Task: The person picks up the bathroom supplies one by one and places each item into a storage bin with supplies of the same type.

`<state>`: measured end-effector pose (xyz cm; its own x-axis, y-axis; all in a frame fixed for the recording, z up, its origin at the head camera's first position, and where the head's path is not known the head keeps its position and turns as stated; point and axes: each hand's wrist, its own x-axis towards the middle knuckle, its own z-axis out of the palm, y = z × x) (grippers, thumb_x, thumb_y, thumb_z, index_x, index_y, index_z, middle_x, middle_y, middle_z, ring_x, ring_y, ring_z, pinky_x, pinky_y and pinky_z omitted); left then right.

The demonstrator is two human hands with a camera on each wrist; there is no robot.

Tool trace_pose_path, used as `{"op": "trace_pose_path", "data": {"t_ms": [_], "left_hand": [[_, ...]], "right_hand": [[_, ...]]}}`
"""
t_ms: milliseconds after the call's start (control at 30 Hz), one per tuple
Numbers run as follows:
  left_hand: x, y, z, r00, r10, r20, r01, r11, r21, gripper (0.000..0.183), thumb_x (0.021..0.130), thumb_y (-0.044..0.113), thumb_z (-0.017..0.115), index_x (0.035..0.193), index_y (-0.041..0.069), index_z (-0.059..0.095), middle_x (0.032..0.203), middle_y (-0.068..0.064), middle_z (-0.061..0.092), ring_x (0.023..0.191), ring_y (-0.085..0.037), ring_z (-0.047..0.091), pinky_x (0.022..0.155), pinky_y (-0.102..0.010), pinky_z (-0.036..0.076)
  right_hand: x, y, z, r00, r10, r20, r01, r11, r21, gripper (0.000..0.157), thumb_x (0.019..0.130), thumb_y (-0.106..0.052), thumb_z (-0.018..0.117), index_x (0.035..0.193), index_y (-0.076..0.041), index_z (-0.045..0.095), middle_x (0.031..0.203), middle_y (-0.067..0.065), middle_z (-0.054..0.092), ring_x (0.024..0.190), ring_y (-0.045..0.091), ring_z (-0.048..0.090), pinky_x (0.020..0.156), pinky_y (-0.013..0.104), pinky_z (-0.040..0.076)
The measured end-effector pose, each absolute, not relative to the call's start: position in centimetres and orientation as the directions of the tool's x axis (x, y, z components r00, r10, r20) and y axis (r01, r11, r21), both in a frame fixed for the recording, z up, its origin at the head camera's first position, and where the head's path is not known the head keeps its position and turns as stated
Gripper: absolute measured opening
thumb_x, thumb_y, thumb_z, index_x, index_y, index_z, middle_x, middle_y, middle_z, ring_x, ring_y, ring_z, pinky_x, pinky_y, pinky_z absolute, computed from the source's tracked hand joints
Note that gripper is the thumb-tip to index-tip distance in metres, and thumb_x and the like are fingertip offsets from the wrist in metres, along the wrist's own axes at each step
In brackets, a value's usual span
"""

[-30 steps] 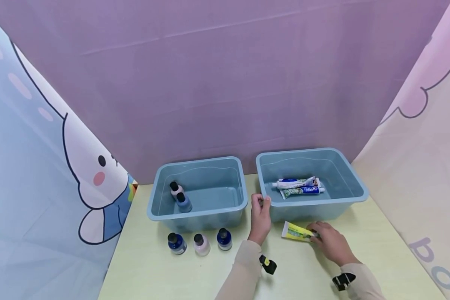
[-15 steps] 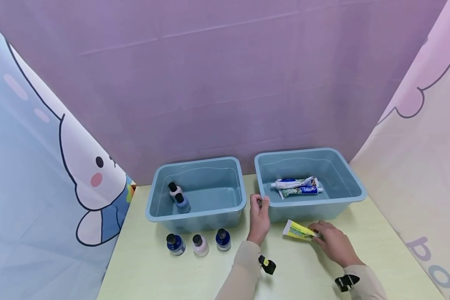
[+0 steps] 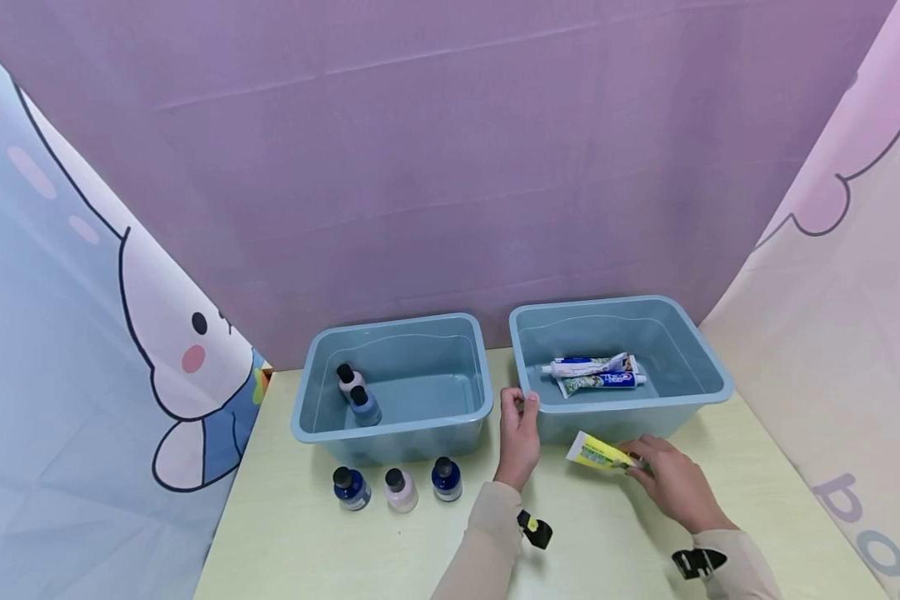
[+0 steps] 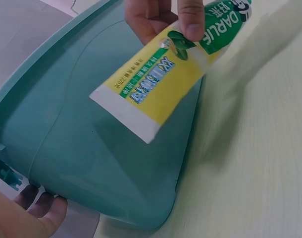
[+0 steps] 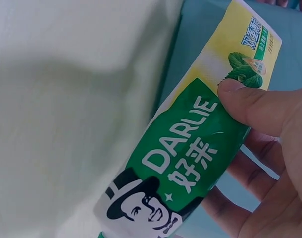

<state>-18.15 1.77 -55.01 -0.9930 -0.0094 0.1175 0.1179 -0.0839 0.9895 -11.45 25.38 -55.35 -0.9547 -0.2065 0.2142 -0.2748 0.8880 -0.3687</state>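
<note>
My right hand (image 3: 673,482) pinches a yellow and green toothpaste tube (image 3: 597,452) between thumb and fingers, just in front of the right blue bin (image 3: 630,425). In the right wrist view the thumb presses on the printed face of the tube (image 5: 185,144), and the fingers lie behind it. The tube's flat white end points left and up in the head view. My left hand (image 3: 520,442) grips the front left corner of the right bin's rim, also seen in the left wrist view with fingers curled at the bin (image 4: 86,114). Inside that bin lie several blue and white toothpaste tubes (image 3: 603,381).
The left blue bin (image 3: 412,437) holds a pink bottle (image 3: 350,380) and a blue bottle (image 3: 366,407). In front of it stand two dark blue bottles (image 3: 352,490) and a pale pink bottle (image 3: 401,492). A purple cloth (image 3: 420,167) hangs behind the bins.
The right hand has lifted the yellow and green tube off the table and shifted slightly right, the tube tilting more. The left hand stays on the bin's rim.
</note>
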Motion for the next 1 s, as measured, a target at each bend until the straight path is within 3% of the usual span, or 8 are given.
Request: {"op": "trace_pose_path", "data": {"t_ms": [333, 700, 1000], "left_hand": [[-18.1, 1.8, -55.2, -0.993, -0.01, 0.12, 0.121, -0.094, 0.988, 0.025, 0.111, 0.036, 0.044, 0.108, 0.011, 0.04, 0.105, 0.001, 0.047, 0.097, -0.015, 0.048, 0.087, -0.03, 0.04], [-18.1, 1.8, -55.2, -0.994, -0.008, 0.113, 0.114, -0.099, 0.989, 0.022, 0.111, 0.033, 0.044, 0.109, 0.011, 0.04, 0.103, 0.002, 0.046, 0.097, -0.015, 0.047, 0.087, -0.03, 0.038], [-18.0, 1.9, -55.1, -0.993, -0.013, 0.117, 0.118, -0.085, 0.989, 0.025, 0.111, 0.035, 0.044, 0.109, 0.011, 0.04, 0.103, 0.002, 0.046, 0.099, -0.015, 0.047, 0.088, -0.031, 0.039]], "right_hand": [[-11.5, 25.3, -54.4, -0.942, -0.213, 0.26, -0.296, 0.891, -0.344, 0.032, 0.078, -0.006, 0.086, 0.107, -0.014, 0.075, 0.093, -0.001, 0.069, 0.079, 0.013, 0.061, 0.064, 0.038, 0.053], [-11.2, 25.1, -52.7, -0.901, -0.248, 0.355, -0.362, 0.882, -0.302, 0.034, 0.075, -0.005, 0.088, 0.106, -0.016, 0.076, 0.094, -0.004, 0.07, 0.083, 0.015, 0.063, 0.071, 0.042, 0.057], [-11.1, 25.1, -51.4, -0.845, -0.288, 0.451, -0.428, 0.869, -0.247, 0.039, 0.07, -0.004, 0.09, 0.104, -0.018, 0.077, 0.094, -0.007, 0.07, 0.082, 0.012, 0.063, 0.068, 0.039, 0.057]]}}
